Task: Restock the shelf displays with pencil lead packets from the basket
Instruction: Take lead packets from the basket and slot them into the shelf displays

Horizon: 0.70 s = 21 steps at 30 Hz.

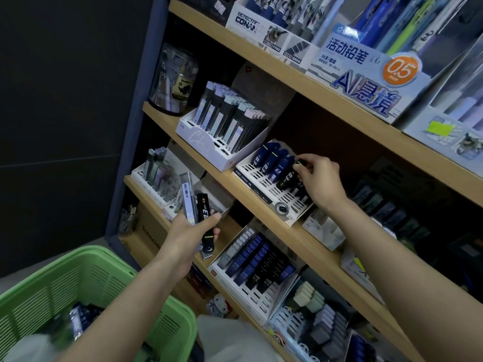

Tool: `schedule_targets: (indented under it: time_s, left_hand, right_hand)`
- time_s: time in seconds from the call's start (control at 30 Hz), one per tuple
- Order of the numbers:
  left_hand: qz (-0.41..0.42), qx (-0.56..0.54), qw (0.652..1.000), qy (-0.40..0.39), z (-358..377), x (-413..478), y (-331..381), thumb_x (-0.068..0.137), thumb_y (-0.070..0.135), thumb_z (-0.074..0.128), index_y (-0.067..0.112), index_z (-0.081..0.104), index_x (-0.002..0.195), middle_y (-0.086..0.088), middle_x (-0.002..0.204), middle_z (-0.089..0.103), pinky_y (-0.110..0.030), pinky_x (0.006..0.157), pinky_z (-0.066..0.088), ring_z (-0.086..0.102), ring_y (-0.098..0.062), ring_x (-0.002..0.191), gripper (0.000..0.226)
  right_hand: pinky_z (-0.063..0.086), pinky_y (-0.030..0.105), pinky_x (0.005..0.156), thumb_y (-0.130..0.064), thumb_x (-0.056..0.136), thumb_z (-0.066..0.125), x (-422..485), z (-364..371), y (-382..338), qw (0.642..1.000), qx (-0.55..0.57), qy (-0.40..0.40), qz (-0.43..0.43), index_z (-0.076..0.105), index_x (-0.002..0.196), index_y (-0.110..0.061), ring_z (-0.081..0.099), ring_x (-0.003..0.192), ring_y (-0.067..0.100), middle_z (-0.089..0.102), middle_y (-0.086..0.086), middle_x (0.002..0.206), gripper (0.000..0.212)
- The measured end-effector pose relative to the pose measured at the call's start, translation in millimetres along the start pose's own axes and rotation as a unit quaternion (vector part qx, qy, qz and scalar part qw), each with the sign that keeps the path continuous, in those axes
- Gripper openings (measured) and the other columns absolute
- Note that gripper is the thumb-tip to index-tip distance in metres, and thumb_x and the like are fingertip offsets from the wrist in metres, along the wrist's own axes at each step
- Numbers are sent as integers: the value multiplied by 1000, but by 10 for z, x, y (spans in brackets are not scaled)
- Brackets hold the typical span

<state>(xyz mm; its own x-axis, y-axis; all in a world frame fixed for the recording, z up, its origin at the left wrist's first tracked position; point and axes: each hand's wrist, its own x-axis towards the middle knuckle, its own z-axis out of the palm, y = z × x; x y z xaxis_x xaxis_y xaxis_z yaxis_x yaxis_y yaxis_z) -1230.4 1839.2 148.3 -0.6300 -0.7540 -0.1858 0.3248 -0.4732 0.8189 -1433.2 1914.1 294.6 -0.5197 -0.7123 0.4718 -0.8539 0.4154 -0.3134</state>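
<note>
Wooden shelf board (308, 244) runs diagonally through the middle of the frame, carrying a white slotted display tray (257, 176) at its front edge. Most of the tray's front slots stand open, and dark blue lead packets (271, 160) fill its back row. At centre right, the right hand (322, 178) pinches the top of a black pencil lead packet (289, 176) standing in that tray. At centre left, the left hand (189, 237) grips a clear flat packet (187, 198) and black packets (203, 211) together. At lower left, a green plastic basket (86, 283) holds more dark packets.
</note>
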Motion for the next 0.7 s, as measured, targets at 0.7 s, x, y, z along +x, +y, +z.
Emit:
schedule_targets:
  time_s: [0.7]
  left_hand:
    - [13,7,1000,-11,-35,43,-54,85,11,69,-2,58,116,-16,96,64,-21,56,51,61,-14,62,35]
  right_hand:
    - [54,39,90,-19,95,56,14,33,65,999,-32,-35,-2,56,129,-11,65,97,24,66,15,109,35]
